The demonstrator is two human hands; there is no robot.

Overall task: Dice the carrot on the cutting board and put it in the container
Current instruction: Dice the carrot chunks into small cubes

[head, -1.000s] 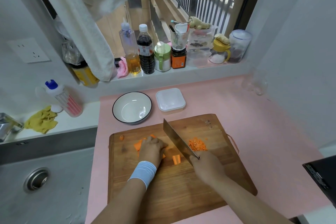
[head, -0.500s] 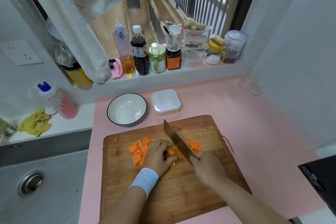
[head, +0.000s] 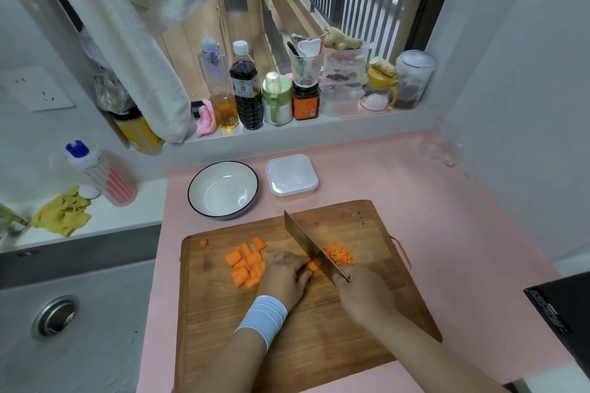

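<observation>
Your left fingers are curled and pressed together, tips pinning a small carrot piece to the board, tight against the blade. The left hand sits knuckles-up, with a pale blue wristband on the wrist. Your right hand is closed round the handle of the knife; the handle itself is hidden, so I cannot tell the exact finger placement. The blade's edge is down on the cutting board.

Diced carrot is heaped just right of the blade. Uncut carrot chunks lie just left of the left hand, and one stray bit is near the board's far-left corner.

Beyond the board, on the pink counter, stand a lidded white container and, to its left, a bowl.
</observation>
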